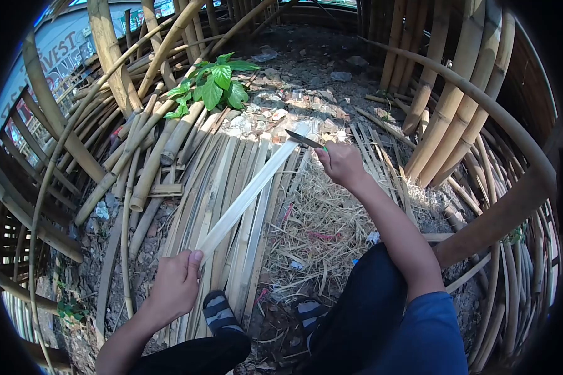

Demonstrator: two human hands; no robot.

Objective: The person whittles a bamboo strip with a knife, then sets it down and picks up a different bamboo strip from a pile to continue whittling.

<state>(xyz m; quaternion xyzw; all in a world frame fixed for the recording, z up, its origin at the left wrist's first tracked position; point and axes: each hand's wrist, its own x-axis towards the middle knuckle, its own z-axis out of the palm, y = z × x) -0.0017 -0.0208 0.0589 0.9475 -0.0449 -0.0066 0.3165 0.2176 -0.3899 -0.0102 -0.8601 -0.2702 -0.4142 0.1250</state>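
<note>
My left hand (174,285) is closed around the near end of a pale split bamboo strip (250,194), thumb on top. The strip slants up and away to the right. In my right hand (343,164) is a knife (303,139) with a dark blade and a bit of green at the handle. Its blade lies across the far part of the strip, pointing left; whether it cuts in cannot be told. Most of the knife's handle is hidden in my fist. Beneath the strip, several split bamboo slats (222,175) lie side by side on the ground.
Bamboo shavings (322,240) cover the ground at my right. Thick upright bamboo poles (453,100) stand to the right, with a curved pole (463,84) reaching across. Stacked bamboo (137,144) and a leafy green plant (216,84) are at the left. My sandalled foot (222,312) rests beside the slats.
</note>
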